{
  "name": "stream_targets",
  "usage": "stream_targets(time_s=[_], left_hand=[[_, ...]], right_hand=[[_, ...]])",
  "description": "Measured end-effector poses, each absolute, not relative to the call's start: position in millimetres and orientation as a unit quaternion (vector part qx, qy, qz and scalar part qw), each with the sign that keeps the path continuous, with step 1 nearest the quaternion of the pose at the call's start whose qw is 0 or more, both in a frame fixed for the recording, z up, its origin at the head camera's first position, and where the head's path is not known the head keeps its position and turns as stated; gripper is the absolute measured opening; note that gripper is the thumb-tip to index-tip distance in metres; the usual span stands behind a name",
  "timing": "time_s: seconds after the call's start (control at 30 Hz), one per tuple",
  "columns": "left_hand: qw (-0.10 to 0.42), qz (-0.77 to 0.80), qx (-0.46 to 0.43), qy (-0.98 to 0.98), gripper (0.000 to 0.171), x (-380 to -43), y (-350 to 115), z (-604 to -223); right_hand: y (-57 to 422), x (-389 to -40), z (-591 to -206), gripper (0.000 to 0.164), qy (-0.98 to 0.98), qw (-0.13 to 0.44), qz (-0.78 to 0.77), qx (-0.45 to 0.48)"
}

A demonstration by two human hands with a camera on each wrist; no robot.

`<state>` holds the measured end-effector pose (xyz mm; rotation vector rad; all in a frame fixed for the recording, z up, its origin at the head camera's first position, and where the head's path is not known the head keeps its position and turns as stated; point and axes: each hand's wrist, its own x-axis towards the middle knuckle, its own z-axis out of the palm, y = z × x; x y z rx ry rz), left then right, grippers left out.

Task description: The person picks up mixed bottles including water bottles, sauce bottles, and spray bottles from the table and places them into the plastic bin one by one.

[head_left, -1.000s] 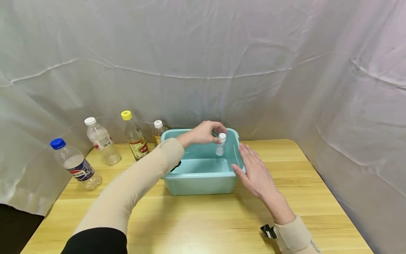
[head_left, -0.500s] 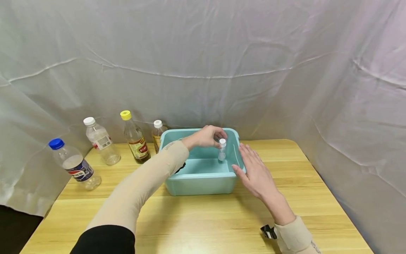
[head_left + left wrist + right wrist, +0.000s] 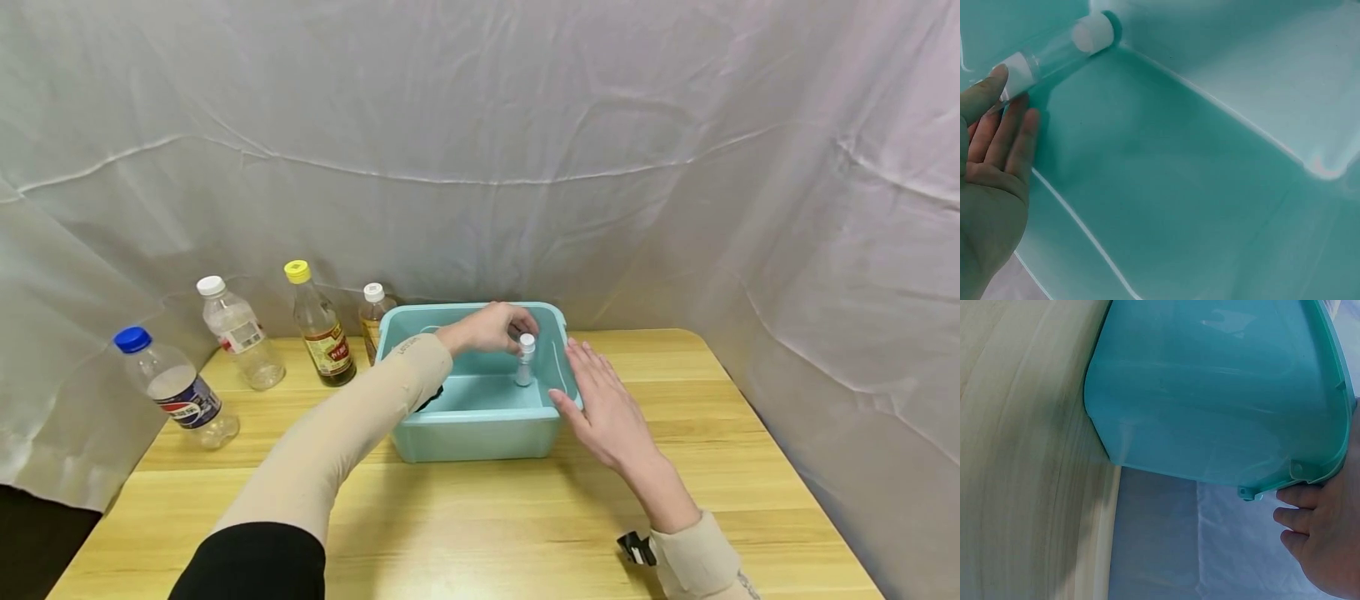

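Note:
My left hand reaches down inside the light-blue plastic basin. Its thumb and fingers pinch the white-capped end of a small clear bottle, which stands upright near the basin's right wall. In the left wrist view, the bottle stretches from the fingers to the corner of the basin floor, with a whitish patch at its far end. My right hand lies along the basin's right rim, fingers straight and thumb spread towards the near corner. Seen from the right wrist, its fingertips are at the rim.
Left of the basin stand a blue-capped cola bottle, a clear white-capped bottle, a yellow-capped bottle of dark liquid and a smaller white-capped bottle. A grey curtain hangs behind the wooden table.
My left hand has lowered the small bottle deeper into the basin, down to its floor by the right wall. The right hand has stayed at the rim.

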<state>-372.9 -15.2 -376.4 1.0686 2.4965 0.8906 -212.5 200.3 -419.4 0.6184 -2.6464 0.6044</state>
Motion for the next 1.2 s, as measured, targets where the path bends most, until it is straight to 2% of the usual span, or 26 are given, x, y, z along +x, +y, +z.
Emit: stream_targets(time_s=[0.63,1.2], left_hand=[[0.143,0.269,0.374,0.876,0.042,-371,-14,-378],[0.127,0.249,0.359,0.891,0.046,-366,-15,-353]], right_hand=[[201,-211,-420,0.073,-0.936,0.175,0.212,0.220],[199,-212,-419,0.073,-0.938,0.177,0.207,0.216]])
